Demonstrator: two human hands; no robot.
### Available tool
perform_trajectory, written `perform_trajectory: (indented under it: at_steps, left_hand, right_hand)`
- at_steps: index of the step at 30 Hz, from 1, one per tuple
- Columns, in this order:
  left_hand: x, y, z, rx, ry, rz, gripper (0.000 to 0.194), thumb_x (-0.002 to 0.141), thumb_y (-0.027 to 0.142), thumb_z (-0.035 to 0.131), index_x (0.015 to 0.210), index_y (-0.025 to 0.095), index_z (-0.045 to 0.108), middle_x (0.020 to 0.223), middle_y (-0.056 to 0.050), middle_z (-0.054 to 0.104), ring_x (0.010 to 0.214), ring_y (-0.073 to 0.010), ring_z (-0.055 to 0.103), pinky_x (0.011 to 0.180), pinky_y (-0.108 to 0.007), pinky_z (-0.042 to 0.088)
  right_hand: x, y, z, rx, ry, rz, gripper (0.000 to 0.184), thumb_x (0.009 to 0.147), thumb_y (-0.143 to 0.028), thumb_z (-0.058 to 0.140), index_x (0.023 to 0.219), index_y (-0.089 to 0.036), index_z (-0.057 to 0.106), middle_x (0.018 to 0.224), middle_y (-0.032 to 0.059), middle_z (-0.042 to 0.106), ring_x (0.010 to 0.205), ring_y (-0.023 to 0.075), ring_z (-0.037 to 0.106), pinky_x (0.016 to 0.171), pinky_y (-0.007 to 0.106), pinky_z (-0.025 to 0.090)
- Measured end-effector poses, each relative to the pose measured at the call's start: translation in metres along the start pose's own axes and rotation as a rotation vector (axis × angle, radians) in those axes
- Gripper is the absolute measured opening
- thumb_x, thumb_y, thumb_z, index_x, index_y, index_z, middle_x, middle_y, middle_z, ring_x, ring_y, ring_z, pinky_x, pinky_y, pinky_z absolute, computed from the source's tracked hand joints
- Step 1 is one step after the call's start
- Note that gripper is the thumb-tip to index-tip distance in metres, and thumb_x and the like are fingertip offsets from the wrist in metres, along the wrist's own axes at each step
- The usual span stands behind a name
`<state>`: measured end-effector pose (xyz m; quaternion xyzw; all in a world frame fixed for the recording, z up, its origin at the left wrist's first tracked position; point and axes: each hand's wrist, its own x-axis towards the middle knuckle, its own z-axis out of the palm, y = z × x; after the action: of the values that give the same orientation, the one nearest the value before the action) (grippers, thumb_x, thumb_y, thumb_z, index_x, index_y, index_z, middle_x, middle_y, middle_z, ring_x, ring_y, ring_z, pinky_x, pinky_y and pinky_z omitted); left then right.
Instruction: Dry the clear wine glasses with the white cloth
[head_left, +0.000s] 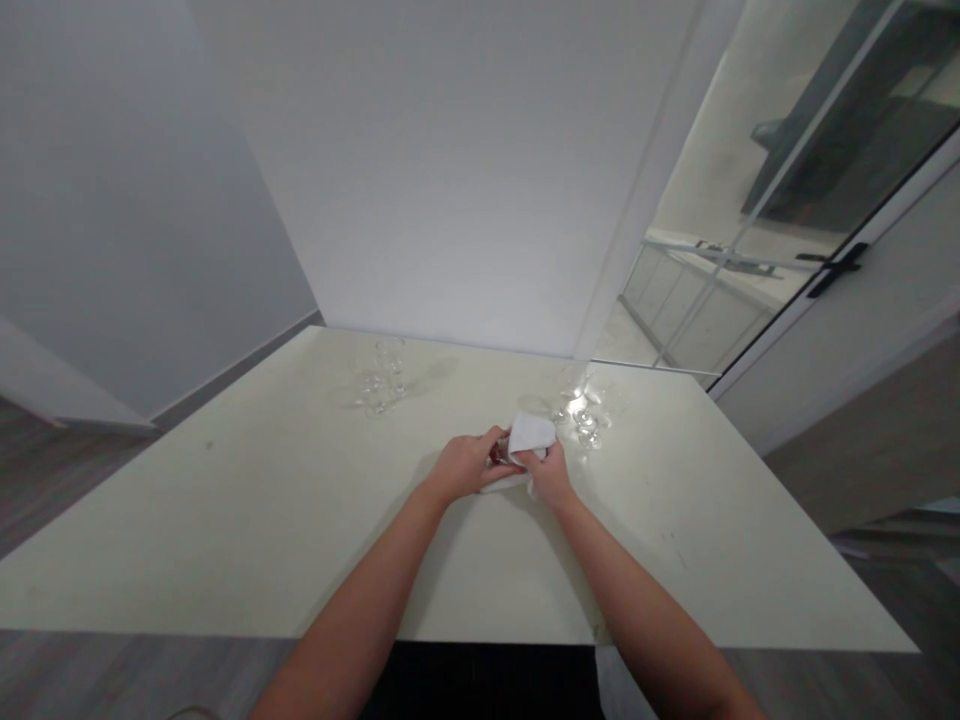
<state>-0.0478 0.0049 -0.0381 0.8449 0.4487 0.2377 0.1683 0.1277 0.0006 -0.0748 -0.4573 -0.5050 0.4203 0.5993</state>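
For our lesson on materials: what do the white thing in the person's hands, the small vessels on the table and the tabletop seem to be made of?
White cloth: soft fabric or paper, matt; it folds and creases between the left hand and right hand.
Glasses: clear glass, probably; see-through with bright glints.
Table: pale, smooth, faintly glossy top, perhaps stone or laminate.

No readable text, labels, brands, numbers or signs anywhere.
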Motion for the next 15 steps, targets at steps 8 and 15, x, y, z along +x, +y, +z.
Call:
perform_trajectory:
  at_steps: [8,15]
  left_hand:
    - [0.0012,0.0068,-0.0058,-0.098,-0.026,-0.09,0.049,0.087,0.06,0.051,0.118,0.023,0.058,0.077,-0.002,0.069,0.069,-0.018,0.063,0.06,-0.024,0.037]
    - [-0.0001,0.0081,-0.0018,-0.413,-0.157,-0.112,0.046,0.089,0.058,0.047,0.105,0.017,0.06,0.063,0.001,0.061,0.054,-0.0135,0.055,0.054,-0.023,0.037]
  right_hand:
    - [0.0063,0.0068,-0.0014,0.359,0.076,0.248,0.032,0.059,-0.031,0.072,0.086,-0.017,0.062,0.072,-0.0023,0.065,0.061,0.0132,0.058,0.055,0.024,0.047]
    - [0.0024,0.003,0.0011,0.395,0.058,0.321,0.049,0.054,-0.035,0.082,0.092,-0.019,0.056,0.072,-0.0036,0.065,0.058,0.0127,0.059,0.053,0.024,0.05]
